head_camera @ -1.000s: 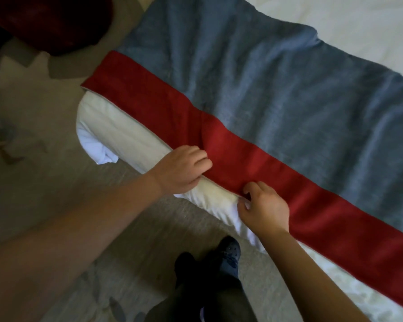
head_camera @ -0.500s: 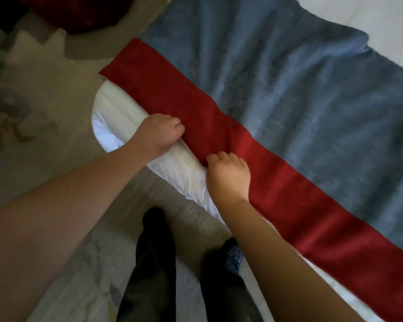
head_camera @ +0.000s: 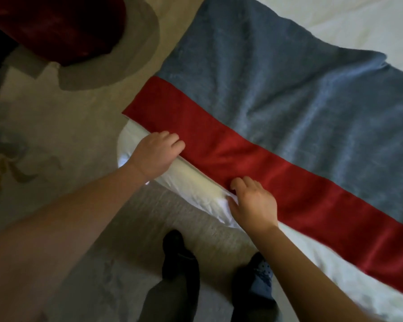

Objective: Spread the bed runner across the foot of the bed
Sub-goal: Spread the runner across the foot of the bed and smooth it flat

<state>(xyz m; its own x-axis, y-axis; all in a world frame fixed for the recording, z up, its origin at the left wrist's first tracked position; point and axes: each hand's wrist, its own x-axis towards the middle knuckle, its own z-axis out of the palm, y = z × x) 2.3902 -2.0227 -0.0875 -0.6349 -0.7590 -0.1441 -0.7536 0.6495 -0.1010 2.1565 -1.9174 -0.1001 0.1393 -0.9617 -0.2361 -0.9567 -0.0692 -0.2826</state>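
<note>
Since 1.0 s ago, the left hand has travelled along the near edge of the bed runner toward the runner's corner at 10 o'clock. It now grips the edge close to that corner.

The right hand moved the same way until 0.5 s ago. Since then the gap between the hands has widened, and the right hand now lies at 4 o'clock from the left.

The right hand's grip has changed from a thumb-and-finger pinch, through a curled fist, to looser fingers laid on the red band, with the thumb on the white sheet.
</note>
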